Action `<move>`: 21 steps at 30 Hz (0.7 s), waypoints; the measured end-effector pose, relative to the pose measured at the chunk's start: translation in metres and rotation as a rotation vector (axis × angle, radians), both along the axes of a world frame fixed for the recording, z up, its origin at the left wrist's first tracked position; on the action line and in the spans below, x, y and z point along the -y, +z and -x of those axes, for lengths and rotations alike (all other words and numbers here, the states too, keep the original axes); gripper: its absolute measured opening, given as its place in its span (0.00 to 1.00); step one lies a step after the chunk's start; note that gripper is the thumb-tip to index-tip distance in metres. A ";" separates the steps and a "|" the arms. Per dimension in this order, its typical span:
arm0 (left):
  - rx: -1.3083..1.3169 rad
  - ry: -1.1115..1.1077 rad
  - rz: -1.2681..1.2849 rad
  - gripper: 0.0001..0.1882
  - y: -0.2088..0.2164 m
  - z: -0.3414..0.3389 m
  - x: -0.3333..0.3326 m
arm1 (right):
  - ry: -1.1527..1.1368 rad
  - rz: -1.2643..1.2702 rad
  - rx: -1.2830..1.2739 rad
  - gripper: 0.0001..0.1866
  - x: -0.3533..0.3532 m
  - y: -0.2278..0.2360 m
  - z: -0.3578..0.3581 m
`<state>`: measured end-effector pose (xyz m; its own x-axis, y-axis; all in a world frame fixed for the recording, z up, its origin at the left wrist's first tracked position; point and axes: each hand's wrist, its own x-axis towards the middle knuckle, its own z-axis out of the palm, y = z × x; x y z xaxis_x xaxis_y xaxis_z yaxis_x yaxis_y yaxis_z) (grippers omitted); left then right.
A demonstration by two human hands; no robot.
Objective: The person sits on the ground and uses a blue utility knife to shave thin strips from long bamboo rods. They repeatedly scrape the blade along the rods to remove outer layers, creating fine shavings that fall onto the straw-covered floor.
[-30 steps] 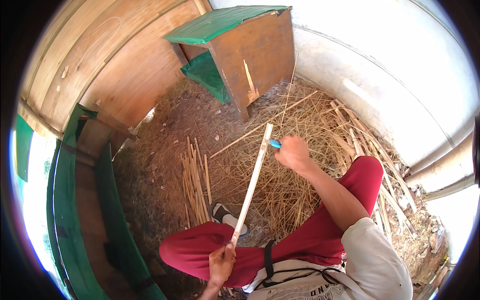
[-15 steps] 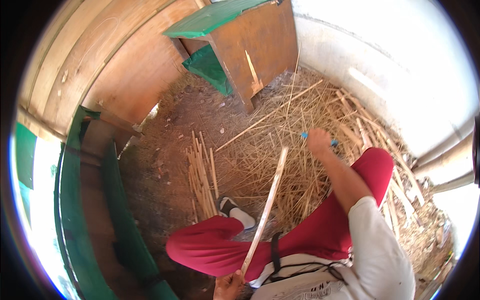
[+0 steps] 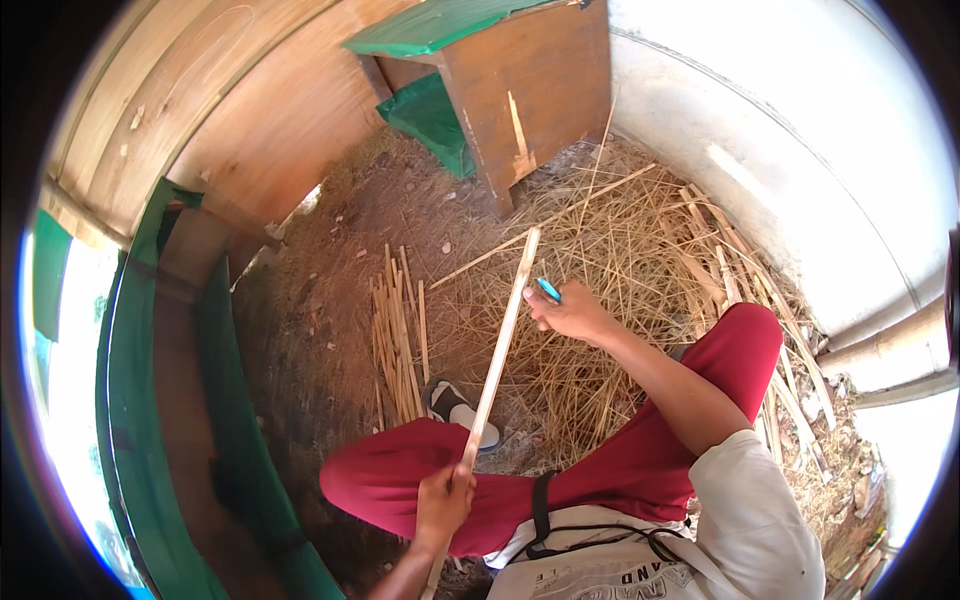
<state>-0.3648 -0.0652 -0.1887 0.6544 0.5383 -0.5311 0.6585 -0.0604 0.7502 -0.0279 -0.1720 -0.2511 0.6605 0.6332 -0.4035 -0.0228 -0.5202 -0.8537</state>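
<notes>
A long pale bamboo strip (image 3: 500,352) slants away from me across my crossed legs, its far end over the straw. My left hand (image 3: 443,507) is closed around its lower part, with a short length sticking out below the fist. Beside the upper part of the strip is my right hand (image 3: 572,312), closed on a small blue tool (image 3: 548,290). Only a blue end of that tool shows, so its kind is hidden. The right fingertips are at the strip's edge; I cannot tell whether they touch it.
Several cut strips (image 3: 397,330) lie beside my sandalled foot (image 3: 449,402). Thin shavings (image 3: 590,390) cover the ground ahead, with longer split pieces (image 3: 735,270) along the pale wall. A brown wooden cabinet (image 3: 540,95) with a green top stands ahead; a green-covered bench (image 3: 240,430) is at left.
My left hand has moved forward and slightly left, and the strip's far end has gone up and left with it. My right hand has come left from over the shavings to the strip.
</notes>
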 end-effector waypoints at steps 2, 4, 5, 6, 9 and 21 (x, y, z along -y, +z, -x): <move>-0.020 -0.001 0.106 0.20 0.004 -0.030 -0.006 | -0.060 -0.176 -0.139 0.29 0.000 0.007 0.014; -0.023 -0.034 0.266 0.21 0.007 -0.058 -0.013 | -0.047 -0.352 -0.172 0.26 0.004 0.007 0.028; -0.026 -0.051 0.344 0.21 0.008 -0.068 -0.016 | -0.040 -0.390 -0.259 0.21 0.004 0.009 0.030; -0.023 -0.052 0.460 0.22 0.008 -0.077 -0.020 | -0.035 -0.424 -0.347 0.18 0.005 0.013 0.031; -0.011 -0.076 0.724 0.25 0.006 -0.097 -0.032 | -0.120 -0.621 -0.478 0.16 0.005 0.025 0.026; 0.033 -0.247 0.354 0.27 0.013 -0.124 -0.063 | -0.363 -0.688 -0.497 0.15 0.011 0.034 0.010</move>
<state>-0.2405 -0.0022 -0.1753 0.7602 0.1519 -0.6317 0.6320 0.0521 0.7732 -0.0377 -0.1828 -0.2171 0.7173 0.6263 -0.3054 -0.5319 0.2090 -0.8206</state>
